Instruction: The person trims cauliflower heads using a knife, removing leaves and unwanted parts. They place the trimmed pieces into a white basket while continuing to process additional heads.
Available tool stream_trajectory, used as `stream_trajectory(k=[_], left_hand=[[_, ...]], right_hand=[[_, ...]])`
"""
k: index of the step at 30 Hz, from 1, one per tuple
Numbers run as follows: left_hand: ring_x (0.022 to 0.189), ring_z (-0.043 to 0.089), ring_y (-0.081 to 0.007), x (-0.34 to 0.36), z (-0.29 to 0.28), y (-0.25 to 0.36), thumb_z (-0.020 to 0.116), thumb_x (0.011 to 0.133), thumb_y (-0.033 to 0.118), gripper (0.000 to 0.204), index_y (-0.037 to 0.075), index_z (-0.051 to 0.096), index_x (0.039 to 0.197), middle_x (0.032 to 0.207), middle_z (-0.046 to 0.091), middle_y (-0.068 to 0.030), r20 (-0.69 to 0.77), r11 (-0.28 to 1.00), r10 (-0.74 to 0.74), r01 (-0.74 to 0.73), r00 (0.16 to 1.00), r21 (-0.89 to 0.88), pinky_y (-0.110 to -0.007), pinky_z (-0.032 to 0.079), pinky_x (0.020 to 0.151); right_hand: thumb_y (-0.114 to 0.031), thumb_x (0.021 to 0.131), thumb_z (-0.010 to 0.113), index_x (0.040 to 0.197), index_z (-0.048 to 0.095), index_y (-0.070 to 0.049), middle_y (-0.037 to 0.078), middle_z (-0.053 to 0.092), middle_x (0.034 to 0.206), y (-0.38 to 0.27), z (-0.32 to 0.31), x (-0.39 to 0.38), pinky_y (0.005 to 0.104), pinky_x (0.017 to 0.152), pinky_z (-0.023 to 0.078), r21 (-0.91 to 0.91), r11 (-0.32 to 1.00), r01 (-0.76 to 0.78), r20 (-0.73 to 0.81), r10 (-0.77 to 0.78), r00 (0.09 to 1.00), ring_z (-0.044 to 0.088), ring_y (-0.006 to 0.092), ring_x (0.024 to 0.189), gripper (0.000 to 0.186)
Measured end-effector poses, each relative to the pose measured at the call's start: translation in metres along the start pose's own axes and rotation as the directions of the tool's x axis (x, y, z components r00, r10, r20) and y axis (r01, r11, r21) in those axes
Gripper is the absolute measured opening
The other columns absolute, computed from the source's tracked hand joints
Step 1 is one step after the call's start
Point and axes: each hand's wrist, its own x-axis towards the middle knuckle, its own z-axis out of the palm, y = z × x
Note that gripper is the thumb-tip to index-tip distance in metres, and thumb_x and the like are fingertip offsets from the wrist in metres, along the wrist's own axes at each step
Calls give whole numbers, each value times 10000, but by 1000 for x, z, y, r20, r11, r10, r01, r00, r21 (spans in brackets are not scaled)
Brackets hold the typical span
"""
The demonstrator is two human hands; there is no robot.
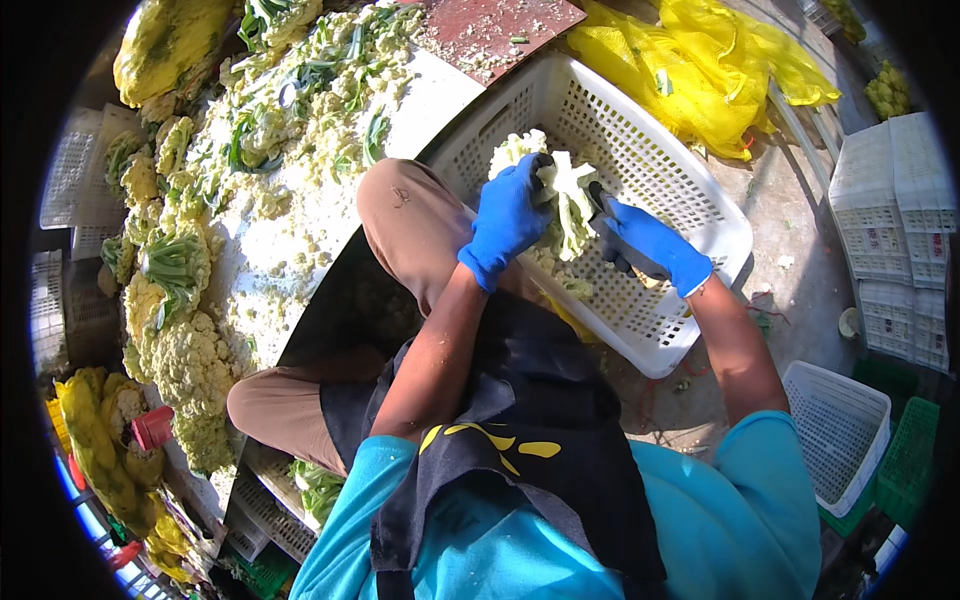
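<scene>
My left hand [505,215], in a blue glove, grips a cut piece of cauliflower [570,205] with pale branching stems over a large white perforated basket [710,225]. My right hand [650,245], gloved in blue with a dark palm, is closed on a knife [648,280] with a light handle; its dark blade is at the right side of the cauliflower, partly hidden. Below the piece, some cauliflower bits [575,285] lie in the basket.
A worktop [430,95] at left carries many cauliflower heads [180,360], leaves and scraps. Yellow mesh bags [690,60] lie behind the basket. Stacked white crates [890,220] stand at right, a smaller white basket [835,420] and green crate [910,460] at lower right.
</scene>
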Motion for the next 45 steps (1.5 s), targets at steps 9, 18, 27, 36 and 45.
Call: stream_trajectory(k=[9, 18, 27, 36, 45], left_hand=[[896, 647, -351, -1, 5, -6, 686, 725, 54, 383, 92, 607, 1098, 978, 654, -164, 49, 992, 122, -120, 991, -34, -384, 525, 793], [841, 664, -328, 8, 6, -5, 715, 702, 104, 440, 92, 562, 1114, 902, 673, -147, -62, 990, -87, 79, 994, -120, -390, 531, 743], [790, 685, -298, 10, 6, -14, 747, 698, 147, 539, -16, 498, 1147, 876, 687, -173, -115, 960, -273, 263, 955, -94, -375, 539, 720], [870, 659, -356, 5, 6, 5, 740, 745, 160, 531, 53, 504, 1209, 954, 659, -196, -129, 996, -88, 92, 988, 18, -406, 525, 768], [898, 624, -393, -1, 8, 4, 727, 723, 130, 511, 66, 504, 1179, 989, 645, -199, -145, 1000, 20, -21, 989, -11, -456, 516, 771]], right_hand=[[-294, 1004, 398, 1201, 470, -42, 91, 600, 691, -17, -23, -9, 332, 489, 462, -326, 945, -37, 109, 76, 991, 562, 171, 531, 328], [-334, 1022, 432, 1408, 360, -26, 60, 546, 639, 21, 9, 3, 301, 485, 439, 453, 890, -49, -210, 160, 965, 515, 133, 501, 499], [-302, 1040, 412, 1539, 139, -115, 42, 539, 641, -6, 68, -27, 273, 467, 411, 241, 955, 171, -606, 10, 796, 480, 106, 497, 599], [-353, 1030, 430, 1519, 185, -128, 41, 561, 691, -37, 69, -14, 265, 471, 440, 581, 792, 185, -515, 182, 837, 512, 110, 527, 591], [-286, 1025, 402, 1491, 143, -68, 105, 580, 723, 16, 56, 9, 327, 522, 474, -11, 997, 70, -420, -68, 905, 556, 174, 563, 577]])
